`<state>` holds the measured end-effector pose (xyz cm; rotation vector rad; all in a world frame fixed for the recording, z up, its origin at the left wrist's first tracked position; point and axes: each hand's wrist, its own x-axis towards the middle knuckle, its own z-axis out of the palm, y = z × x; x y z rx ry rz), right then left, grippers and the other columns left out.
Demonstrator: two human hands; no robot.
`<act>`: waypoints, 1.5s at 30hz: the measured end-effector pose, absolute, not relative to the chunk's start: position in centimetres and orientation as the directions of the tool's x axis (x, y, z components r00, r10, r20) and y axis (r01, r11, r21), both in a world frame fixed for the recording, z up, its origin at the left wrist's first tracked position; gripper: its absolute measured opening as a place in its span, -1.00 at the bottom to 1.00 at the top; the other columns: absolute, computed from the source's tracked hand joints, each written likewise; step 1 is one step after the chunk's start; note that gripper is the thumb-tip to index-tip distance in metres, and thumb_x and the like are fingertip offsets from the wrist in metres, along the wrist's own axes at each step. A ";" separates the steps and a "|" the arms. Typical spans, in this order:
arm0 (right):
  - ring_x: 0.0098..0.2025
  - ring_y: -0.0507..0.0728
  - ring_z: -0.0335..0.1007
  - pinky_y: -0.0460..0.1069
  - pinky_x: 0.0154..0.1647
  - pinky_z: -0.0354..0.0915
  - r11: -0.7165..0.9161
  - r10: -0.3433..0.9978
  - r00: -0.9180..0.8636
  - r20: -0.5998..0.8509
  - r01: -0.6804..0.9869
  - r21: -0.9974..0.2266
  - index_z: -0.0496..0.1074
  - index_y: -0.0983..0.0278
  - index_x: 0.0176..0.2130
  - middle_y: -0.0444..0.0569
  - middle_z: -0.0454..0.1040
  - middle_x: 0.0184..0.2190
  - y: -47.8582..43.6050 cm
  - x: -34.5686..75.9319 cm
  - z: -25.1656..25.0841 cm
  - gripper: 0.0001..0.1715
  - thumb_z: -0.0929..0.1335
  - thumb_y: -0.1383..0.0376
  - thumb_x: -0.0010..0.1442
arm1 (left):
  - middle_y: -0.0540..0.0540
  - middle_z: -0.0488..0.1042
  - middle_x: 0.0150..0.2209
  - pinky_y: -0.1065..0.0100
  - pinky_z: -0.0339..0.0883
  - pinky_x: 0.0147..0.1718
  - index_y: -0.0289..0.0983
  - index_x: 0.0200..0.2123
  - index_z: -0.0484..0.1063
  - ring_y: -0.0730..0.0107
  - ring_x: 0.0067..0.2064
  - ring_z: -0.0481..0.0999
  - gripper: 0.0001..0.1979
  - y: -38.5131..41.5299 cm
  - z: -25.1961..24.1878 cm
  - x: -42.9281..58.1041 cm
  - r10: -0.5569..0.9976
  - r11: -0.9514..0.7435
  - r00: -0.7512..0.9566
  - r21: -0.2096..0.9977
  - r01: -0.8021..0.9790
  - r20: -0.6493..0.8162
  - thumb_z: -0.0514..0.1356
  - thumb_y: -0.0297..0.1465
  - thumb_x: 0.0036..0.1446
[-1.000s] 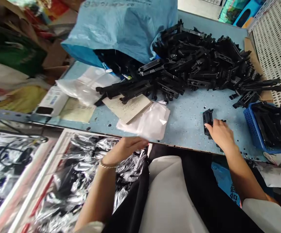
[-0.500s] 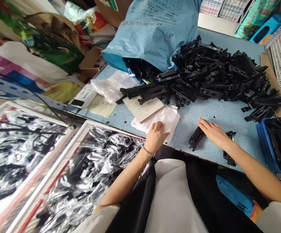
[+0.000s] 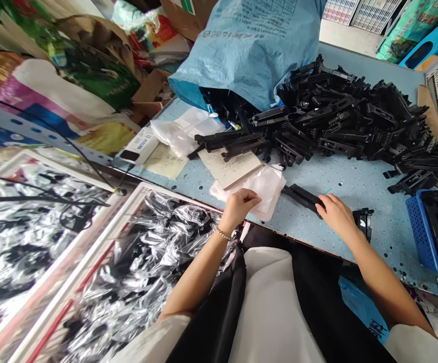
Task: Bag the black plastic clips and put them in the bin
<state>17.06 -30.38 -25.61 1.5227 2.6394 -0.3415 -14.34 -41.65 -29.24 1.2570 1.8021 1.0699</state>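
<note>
My right hand (image 3: 334,214) is closed around one end of a long black plastic part (image 3: 303,197), whose other end points left at the clear plastic bags. My left hand (image 3: 240,205) is pinched at the near edge of the stack of clear plastic bags (image 3: 270,189); the fingers seem to hold a bag's edge. A grey-beige board (image 3: 230,169) rests across the back of the stack. Another black part (image 3: 363,222) lies on the table just beyond my right wrist, partly hidden by it.
A large heap of black parts (image 3: 355,111) spills from a blue woven sack (image 3: 249,55) at the back. A blue basket (image 3: 418,227) of parts stands at the right. White-framed crates (image 3: 143,189) of bagged pieces sit left below the table edge (image 3: 302,239).
My right hand has closed on the black part and turned it so it points left. My left hand has gone from lying flat on the bags to a pinch.
</note>
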 end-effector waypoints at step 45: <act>-0.31 0.12 0.46 -0.02 -0.37 0.32 -0.575 0.781 -0.473 -0.408 -0.287 -0.766 0.57 0.23 -0.34 -0.03 0.59 -0.32 -32.6 8.7 -28.1 -0.55 0.62 0.00 -0.10 | -0.28 0.53 0.08 0.23 0.59 -0.10 -0.27 0.12 0.49 0.22 -0.05 0.63 -0.61 -41.2 -26.5 -14.7 0.936 -0.138 -0.069 0.542 0.829 0.344 0.05 -0.56 0.30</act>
